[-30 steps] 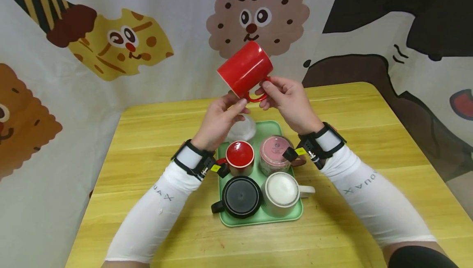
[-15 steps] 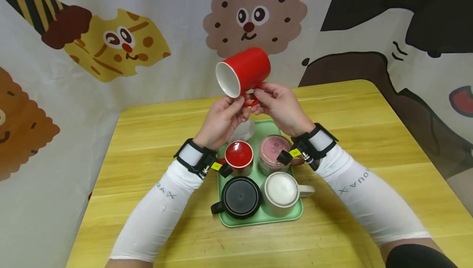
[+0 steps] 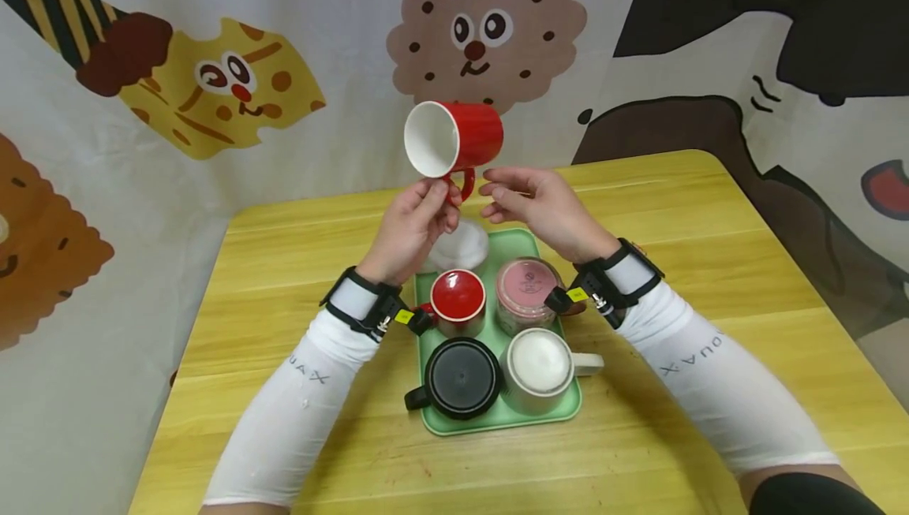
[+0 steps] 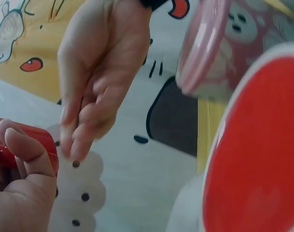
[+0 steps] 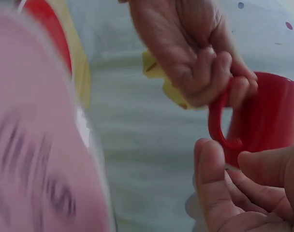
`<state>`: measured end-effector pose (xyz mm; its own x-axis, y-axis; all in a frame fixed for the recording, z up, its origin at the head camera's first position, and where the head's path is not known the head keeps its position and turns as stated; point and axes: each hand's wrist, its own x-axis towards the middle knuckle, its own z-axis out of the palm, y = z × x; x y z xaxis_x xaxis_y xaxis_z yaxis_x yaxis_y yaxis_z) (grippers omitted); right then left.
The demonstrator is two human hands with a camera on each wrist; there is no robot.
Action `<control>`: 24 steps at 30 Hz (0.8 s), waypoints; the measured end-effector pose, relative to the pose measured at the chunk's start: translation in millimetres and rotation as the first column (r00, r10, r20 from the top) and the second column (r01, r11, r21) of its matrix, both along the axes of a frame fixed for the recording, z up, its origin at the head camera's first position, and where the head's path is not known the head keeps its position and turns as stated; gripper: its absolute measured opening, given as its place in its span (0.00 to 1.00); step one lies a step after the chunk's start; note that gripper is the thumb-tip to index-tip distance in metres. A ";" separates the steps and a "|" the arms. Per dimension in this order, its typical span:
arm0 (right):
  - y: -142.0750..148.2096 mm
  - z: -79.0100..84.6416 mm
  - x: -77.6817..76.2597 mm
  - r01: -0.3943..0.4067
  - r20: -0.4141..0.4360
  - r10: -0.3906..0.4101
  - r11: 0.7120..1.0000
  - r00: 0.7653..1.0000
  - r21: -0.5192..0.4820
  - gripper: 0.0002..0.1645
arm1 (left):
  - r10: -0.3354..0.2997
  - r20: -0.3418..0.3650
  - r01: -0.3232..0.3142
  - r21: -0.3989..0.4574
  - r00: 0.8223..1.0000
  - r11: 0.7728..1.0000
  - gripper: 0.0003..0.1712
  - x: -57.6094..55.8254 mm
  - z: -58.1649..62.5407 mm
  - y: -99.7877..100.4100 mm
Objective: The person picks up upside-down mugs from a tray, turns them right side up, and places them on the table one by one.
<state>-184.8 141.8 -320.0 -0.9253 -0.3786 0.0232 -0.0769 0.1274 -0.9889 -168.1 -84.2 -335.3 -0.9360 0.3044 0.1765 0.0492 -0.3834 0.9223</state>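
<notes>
A red mug [image 3: 483, 133] with a white inside is held in the air above the far end of the tray, lying sideways with its mouth to the left. My left hand [image 3: 408, 227] grips its handle near the rim, as the right wrist view also shows at the red handle [image 5: 216, 121]. My right hand [image 3: 550, 211] is just to the right of the handle, fingers loosely bent and apart from it, holding nothing. In the left wrist view the right hand [image 4: 98, 82] hangs free of the mug.
Below, a green tray [image 3: 514, 244] bears a red-lined mug [image 3: 458, 296], a pink-based cup [image 3: 527, 286], an upturned black mug [image 3: 463, 378], an upturned white mug [image 3: 540, 365] and a clear cup [image 3: 461, 245]. The yellow wooden table [image 3: 298, 263] meets a printed curtain behind.
The mug has turned so its white mouth now shows, and it has moved lower and left. My right hand has let go of the handle; my left hand keeps hold.
</notes>
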 end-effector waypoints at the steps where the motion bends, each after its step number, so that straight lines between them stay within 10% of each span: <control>1: 2.6 0.0 0.2 0.005 -0.008 -0.005 1.000 1.000 0.022 0.25 | 0.013 -0.003 -0.013 -0.008 1.000 1.000 0.12 -0.5 0.0 -2.9; 13: 43.6 -6.4 6.0 0.145 -0.251 -0.059 0.930 0.966 0.337 0.24 | 0.166 -0.061 -0.175 -0.188 0.984 0.967 0.16 -6.5 -7.5 -43.4; 24: 81.4 -20.7 10.1 0.259 -0.520 0.026 0.845 0.854 0.467 0.23 | 0.334 -0.148 -0.365 -0.384 0.931 0.848 0.25 -14.0 -24.7 -83.9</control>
<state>-174.7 223.2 -340.6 -0.8774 -0.3562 0.3214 -0.4796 0.6332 -0.6075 -182.1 -168.2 -360.1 -0.9830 0.0182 0.1827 0.1836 0.0706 0.9805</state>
